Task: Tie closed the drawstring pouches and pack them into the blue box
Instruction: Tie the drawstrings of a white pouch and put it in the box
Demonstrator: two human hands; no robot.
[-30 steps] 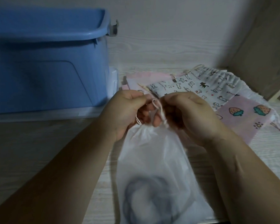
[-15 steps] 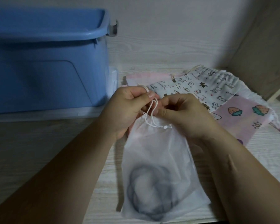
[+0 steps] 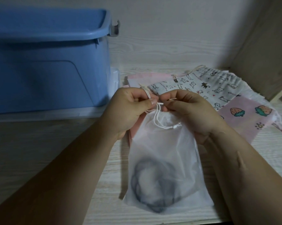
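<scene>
1. Translucent white drawstring pouch: flat on the pale wood-grain tabletop, gathered mouth pointing away from the person and tucked directly beneath and between both hands, bottom edge nearest the camera.
2. Inside its lower half, dimly visible through the fabric: a dark coiled loop, too blurred to identify.
3. Thin white drawstring cord: rising from the gathered neck into the narrow gap between the hands, with a knotted end lying across the neck toward the right.
4. Left hand: fingers curled, thumb and forefinger pinching the cord just above the pouch mouth. Heel of the hand over the pouch's upper left corner, forearm entering from the lower left.
5. Right hand: fingers curled, thumb and forefinger pinching a short end of the cord, tips nearly meeting those of the left. Palm over the upper right corner, forearm entering from the lower right.
6. Large blue plastic box: well apart to the left, at the back by the wall.
7. Behind the hands: a white cat-print fabric pouch overlapping a pink strawberry-print pouch, with a plain pale pink pouch showing at their left.
</scene>
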